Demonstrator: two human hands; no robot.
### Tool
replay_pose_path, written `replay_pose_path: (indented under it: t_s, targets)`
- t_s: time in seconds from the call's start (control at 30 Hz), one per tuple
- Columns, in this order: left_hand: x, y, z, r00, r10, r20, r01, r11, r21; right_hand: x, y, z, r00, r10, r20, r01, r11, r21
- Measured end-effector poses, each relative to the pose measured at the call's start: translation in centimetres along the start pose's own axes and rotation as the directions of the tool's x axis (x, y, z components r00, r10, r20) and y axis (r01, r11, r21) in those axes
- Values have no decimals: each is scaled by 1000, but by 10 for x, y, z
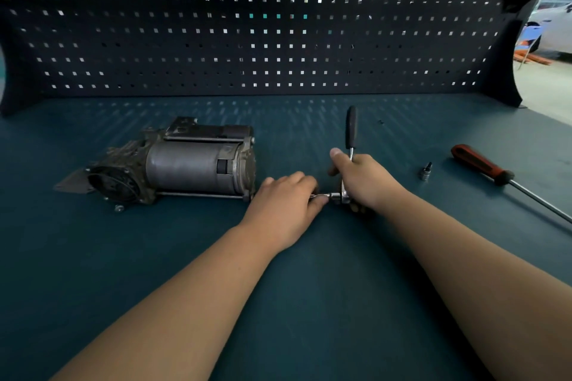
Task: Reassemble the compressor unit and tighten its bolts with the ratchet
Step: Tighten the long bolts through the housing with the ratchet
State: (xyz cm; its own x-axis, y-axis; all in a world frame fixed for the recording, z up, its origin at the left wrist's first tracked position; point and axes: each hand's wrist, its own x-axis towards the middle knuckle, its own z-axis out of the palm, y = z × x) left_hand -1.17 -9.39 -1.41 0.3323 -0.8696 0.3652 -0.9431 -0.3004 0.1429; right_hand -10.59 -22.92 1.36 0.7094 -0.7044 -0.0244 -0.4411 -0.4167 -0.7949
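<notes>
Head view took in a dark pegboard [278, 25] standing behind a teal workbench [325, 288]. The compressor unit [185, 164] lay on its side on the left half of the bench, its round end facing left and its long bolts running along the body. Just right of it, the left hand [284, 207] rested low on the bench, its fingers curled in and pinching a small bit [322, 195] that stuck out of the ratchet head. The right hand [365, 182] gripped the ratchet [351, 130] near that head, fingers wrapped round the shaft and thumb raised, with the black handle pointing away toward the pegboard. Well apart to the right lay a red-handled screwdriver [483, 165], its shaft running off toward the bench's right edge. Between it and the right hand stood a loose socket [426, 172]. A small fastener [119, 208] sat on the bench just in front of the compressor unit's round end.
</notes>
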Motion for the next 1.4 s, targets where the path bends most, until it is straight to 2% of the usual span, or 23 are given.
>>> replay_pose_path:
  t_s: [0.07,0.17,0.27,0.4,0.53,0.6,0.7,0.83,0.9,1.0,1.07,1.23,1.4]
  targets:
    - [1,1,1,999,-27,26,28,999,-20,4,-3,-1,998,50,43,-50,999,-14]
    - [4,-1,3,997,-28,67,29,999,-15,4,0,0,997,50,65,-47,998,-37]
    - [6,-7,2,994,6,106,-4,1000,-24,-2,9,-1,994,-109,0,109,994,-9]
    - [12,-11,0,993,29,115,-27,1000,-14,-8,15,-9,935,-352,-38,352,936,-20]
    - [13,-12,2,992,21,122,-20,1000,-8,-12,13,-16,901,-428,72,434,892,-124]
    - [15,-12,0,991,11,135,-8,1000,-21,-13,13,-18,869,-483,103,494,842,-218]
    - [17,-11,-1,990,-24,140,28,999,-26,-14,12,-19,840,-530,117,541,803,-248]
    - [12,-8,2,994,-26,104,28,1000,-11,-12,12,-13,875,-476,86,482,840,-251]
    - [9,-6,1,994,-23,111,25,1000,-15,-13,9,-8,910,-412,45,413,891,-190]
    - [3,-4,-1,996,-3,92,9,998,-55,-15,3,-2,974,-226,-17,226,973,-38]
    - [0,-4,-2,997,24,73,-18,996,-87,-13,-1,0,996,-87,0,87,995,42]
    - [-3,-2,-2,997,51,62,-49,998,-34,-1,-8,0,996,94,-9,-94,995,35]
    - [-3,0,-1,997,6,77,-1,997,-72,1,-3,-2,992,112,57,-118,985,123]
